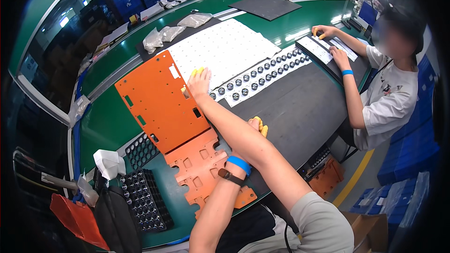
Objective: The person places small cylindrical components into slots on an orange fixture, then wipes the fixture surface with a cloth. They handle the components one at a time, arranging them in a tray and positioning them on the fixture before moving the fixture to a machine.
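“So, finding the orange plate [154, 98] where?”

“Seeing it left of centre in the frame, lying at a slant just beside the right hand [200, 83], and meeting the notched orange piece [201, 159] along its lower edge.”

“And doing what with that hand?”

“Resting it at the plate's right edge, pointing yellow-tipped fingers toward the top of the frame, next to the white sheet [225, 49]. Not telling from here whether gripping the plate or merely touching.”

“And with the left hand [257, 124]?”

“Passing it beneath the right forearm [248, 140], curling yellow-covered fingers near the frame's centre, by the dark mat [300, 105], right of the plate and apart from it. Being partly hidden, so not telling whether holding anything.”
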### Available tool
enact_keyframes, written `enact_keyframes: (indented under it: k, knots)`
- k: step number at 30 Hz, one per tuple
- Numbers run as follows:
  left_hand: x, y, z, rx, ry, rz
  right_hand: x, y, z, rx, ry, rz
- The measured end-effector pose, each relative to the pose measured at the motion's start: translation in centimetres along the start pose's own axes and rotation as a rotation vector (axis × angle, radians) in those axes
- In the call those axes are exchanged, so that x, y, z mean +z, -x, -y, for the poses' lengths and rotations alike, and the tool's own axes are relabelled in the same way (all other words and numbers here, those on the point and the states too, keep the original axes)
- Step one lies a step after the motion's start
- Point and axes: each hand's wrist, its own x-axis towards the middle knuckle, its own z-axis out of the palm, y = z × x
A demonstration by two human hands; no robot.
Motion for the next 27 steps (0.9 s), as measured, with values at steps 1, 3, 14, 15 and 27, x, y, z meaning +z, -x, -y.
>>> enact_keyframes:
  k: [1,3,14,15,27]
  knots:
    - [0.1,0.0,-0.1,-0.011,0.038,-0.005,0.0,0.0,-0.2,-0.003,-0.018,0.004]
    - [0.0,0.2,0.3,-0.048,0.108,-0.019,-1.0,0.8,-0.1,-0.024,-0.06,0.019]
    - [1.9,0.7,1.1,-0.66,1.356,-0.053,0.1,-0.9,-0.2,-0.137,-0.014,-0.068]
    - [1.5,0.5,0.6,-0.743,1.438,-0.072,0.0,-0.8,-0.2,-0.162,-0.006,-0.073]
    - [1.0,0.4,-0.2,-0.742,1.584,-0.047,-0.9,-1.4,-0.7,-0.267,0.147,-0.1]
